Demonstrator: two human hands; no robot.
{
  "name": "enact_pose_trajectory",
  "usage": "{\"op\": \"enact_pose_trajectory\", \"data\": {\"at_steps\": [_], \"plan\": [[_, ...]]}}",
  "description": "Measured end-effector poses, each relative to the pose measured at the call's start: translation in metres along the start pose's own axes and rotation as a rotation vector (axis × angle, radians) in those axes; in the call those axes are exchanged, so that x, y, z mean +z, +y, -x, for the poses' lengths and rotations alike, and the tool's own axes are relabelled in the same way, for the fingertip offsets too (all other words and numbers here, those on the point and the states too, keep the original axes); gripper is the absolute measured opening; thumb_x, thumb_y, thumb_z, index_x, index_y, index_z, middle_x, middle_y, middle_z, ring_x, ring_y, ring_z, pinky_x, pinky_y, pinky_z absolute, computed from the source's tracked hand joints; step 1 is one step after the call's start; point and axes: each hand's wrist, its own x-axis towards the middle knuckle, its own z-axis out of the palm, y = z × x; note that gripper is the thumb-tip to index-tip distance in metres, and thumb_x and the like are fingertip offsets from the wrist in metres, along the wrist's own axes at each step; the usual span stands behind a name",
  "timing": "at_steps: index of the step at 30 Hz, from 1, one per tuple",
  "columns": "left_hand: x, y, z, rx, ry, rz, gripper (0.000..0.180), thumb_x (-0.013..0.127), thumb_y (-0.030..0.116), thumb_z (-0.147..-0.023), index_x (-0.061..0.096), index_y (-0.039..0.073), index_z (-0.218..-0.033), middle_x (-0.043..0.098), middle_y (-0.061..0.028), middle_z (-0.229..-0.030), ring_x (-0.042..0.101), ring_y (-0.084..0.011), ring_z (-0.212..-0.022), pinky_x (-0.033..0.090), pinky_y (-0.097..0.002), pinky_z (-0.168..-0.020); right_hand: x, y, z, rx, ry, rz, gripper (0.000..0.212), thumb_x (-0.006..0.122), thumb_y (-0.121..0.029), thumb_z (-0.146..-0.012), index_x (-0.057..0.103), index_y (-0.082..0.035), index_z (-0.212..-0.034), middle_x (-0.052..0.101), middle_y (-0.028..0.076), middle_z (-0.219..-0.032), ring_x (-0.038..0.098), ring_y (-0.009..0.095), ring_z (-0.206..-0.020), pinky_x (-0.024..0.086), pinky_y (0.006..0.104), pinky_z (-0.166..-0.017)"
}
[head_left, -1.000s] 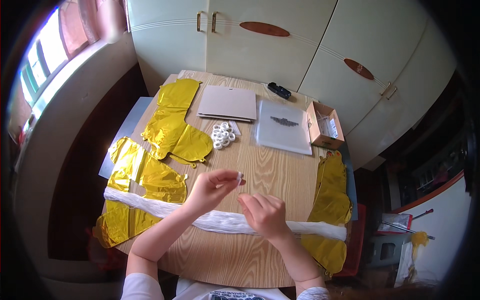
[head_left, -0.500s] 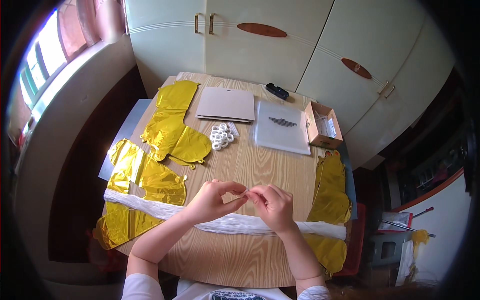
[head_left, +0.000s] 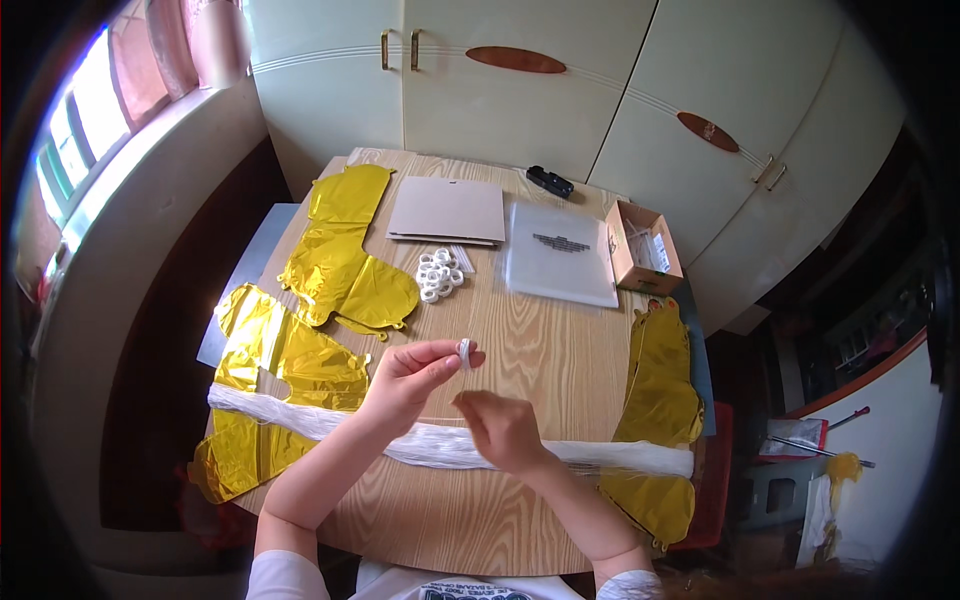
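Note:
Between the thumb and fingers of my left hand [head_left: 405,385] is a small white roll [head_left: 464,353], upright above the table. My right hand [head_left: 503,428] is lower and to the right, its fingers curled together over a long hank of white string [head_left: 430,447]. Whether those fingers pinch a strand is too small to make out. The hank runs crosswise below both hands, lying over flat gold foil balloons [head_left: 290,350] on the left and more gold foil balloons [head_left: 660,375] on the right. Beyond my hands lies a pile of similar white rolls [head_left: 437,277].
On the wooden table [head_left: 540,345], grey-beige cardboard sheets [head_left: 446,208] and a stack of clear plastic bags [head_left: 560,262] lie at the back. A black object [head_left: 549,181] is near the cabinet [head_left: 520,110]. An open cardboard box [head_left: 640,250] stands at the far right.
My hands have separated. The left rises slightly with the white roll now plainly visible in it; the right has dropped down and left toward the string hank.

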Motion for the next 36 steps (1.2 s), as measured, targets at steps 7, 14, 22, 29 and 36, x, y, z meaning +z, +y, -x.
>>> {"op": "enact_pose_trajectory", "data": {"at_steps": [7,14,22,29,36], "plan": [[-0.008,0.004,-0.004,0.034,-0.137,-0.577,0.018,0.055,0.005,-0.088,0.062,-0.004,-0.102,0.068,-0.0093,-0.093,0.061,-0.0088,-0.087,0.048,-0.0229,-0.077,-0.042,-0.012,-0.023,-0.004,0.062,0.077,0.005,0.060,-0.011,-0.084,0.059,-0.006,-0.084,0.055,0.004,-0.059,0.054,0.016,-0.046,0.041,0.0288,-0.041],[0.005,0.008,0.003,-0.028,-0.249,-0.646,0.016,0.055,0.010,-0.089,0.064,-0.001,-0.097,0.069,-0.0067,-0.084,0.062,-0.0080,-0.076,0.048,-0.0231,-0.069,-0.050,-0.004,-0.027,0.039,0.100,0.064,0.004,0.061,-0.012,-0.084,0.062,-0.008,-0.084,0.055,0.004,-0.061,0.051,0.015,-0.046,0.038,0.0280,-0.041],[0.004,0.014,0.005,-0.133,-0.303,-0.183,0.022,0.050,0.008,-0.092,0.059,-0.006,-0.106,0.066,-0.0083,-0.099,0.060,-0.0126,-0.094,0.046,-0.0251,-0.084,-0.034,0.006,-0.020,0.322,-0.031,-0.154,0.011,0.058,-0.016,-0.087,0.061,-0.006,-0.085,0.059,0.006,-0.065,0.058,0.020,-0.056,0.044,0.0314,-0.050],[-0.008,0.000,-0.002,0.031,-0.154,-0.519,0.022,0.048,0.002,-0.091,0.057,-0.006,-0.109,0.064,-0.0109,-0.103,0.058,-0.0138,-0.096,0.045,-0.0249,-0.085,-0.038,-0.013,-0.022,0.003,-0.033,0.079,0.006,0.062,-0.012,-0.082,0.060,-0.007,-0.080,0.055,0.004,-0.060,0.054,0.019,-0.047,0.041,0.0295,-0.042],[0.007,0.020,0.009,-0.231,-0.378,-0.212,0.017,0.051,0.007,-0.091,0.061,-0.005,-0.098,0.066,-0.0077,-0.091,0.058,-0.0082,-0.085,0.045,-0.0234,-0.078,-0.044,0.000,-0.024,0.144,0.023,-0.037,0.007,0.062,-0.015,-0.083,0.062,-0.008,-0.083,0.053,0.004,-0.060,0.054,0.018,-0.048,0.041,0.0291,-0.043]]}}
